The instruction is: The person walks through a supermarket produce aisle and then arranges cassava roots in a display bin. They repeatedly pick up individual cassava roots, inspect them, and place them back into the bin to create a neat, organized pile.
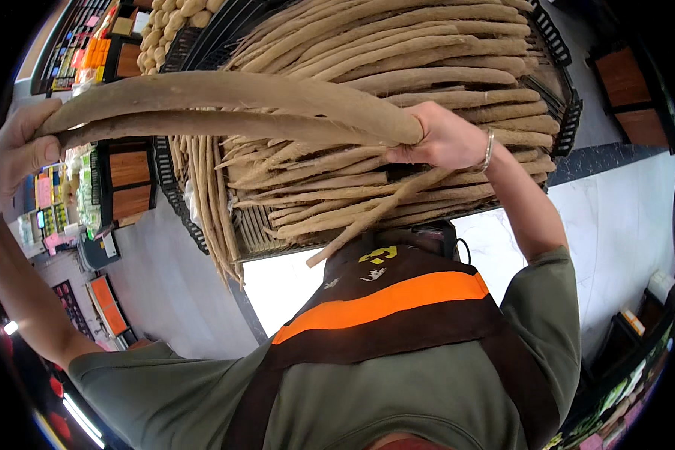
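Observation:
Two long brown yam roots (225,93) are held up crosswise over the display, one above the other and slightly bowed. My left hand (22,149) grips them at their left ends, at the picture's edge. Around their right ends my right hand (441,138), with a bangle at its wrist, is closed. Beneath them many similar roots (416,50) lie side by side on a black slatted stand (259,228). One thinner root (377,216) slants out below my right hand, over the stand's near edge; whether that hand touches it I cannot tell.
Thin roots (202,202) hang over the stand's left corner. Potatoes (157,34) are heaped at the upper left. Shelves of packaged goods (81,185) stand at the left, and a wood-panelled black display unit (624,84) at the right. My apron (382,315) is close to the near edge.

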Demonstrator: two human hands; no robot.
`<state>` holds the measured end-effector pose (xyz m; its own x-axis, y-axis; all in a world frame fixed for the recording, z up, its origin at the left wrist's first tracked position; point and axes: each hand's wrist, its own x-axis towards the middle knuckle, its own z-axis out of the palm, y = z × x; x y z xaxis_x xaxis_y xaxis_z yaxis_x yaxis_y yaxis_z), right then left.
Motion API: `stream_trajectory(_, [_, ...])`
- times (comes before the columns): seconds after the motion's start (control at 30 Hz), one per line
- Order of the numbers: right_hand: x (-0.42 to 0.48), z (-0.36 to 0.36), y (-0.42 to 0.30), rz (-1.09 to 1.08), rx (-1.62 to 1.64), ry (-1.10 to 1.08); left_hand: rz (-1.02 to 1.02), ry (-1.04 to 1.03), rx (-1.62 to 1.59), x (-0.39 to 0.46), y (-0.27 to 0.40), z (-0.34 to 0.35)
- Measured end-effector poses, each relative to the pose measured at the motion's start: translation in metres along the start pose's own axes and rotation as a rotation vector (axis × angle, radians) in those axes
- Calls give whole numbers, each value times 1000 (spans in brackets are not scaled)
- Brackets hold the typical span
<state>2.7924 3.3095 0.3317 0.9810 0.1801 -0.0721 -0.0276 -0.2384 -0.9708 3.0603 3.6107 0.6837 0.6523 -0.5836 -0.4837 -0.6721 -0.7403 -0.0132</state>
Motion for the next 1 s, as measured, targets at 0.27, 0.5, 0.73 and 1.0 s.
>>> stream_trajectory(0.27, [38,-11,-119,-47,-605,112,1,326,-173,-38,-112,42])
stream_trajectory(0.5, [80,-36,-81,-122,-889,181,92,991,90,-10,-60,265])
stream_trajectory(0.73, [97,-38,-32,317,-599,66,-50,361,-389,75,-68,536])
stream_trajectory(1.0, [79,-28,-12,506,-626,63,-365,-16,-178,140,-66,554])
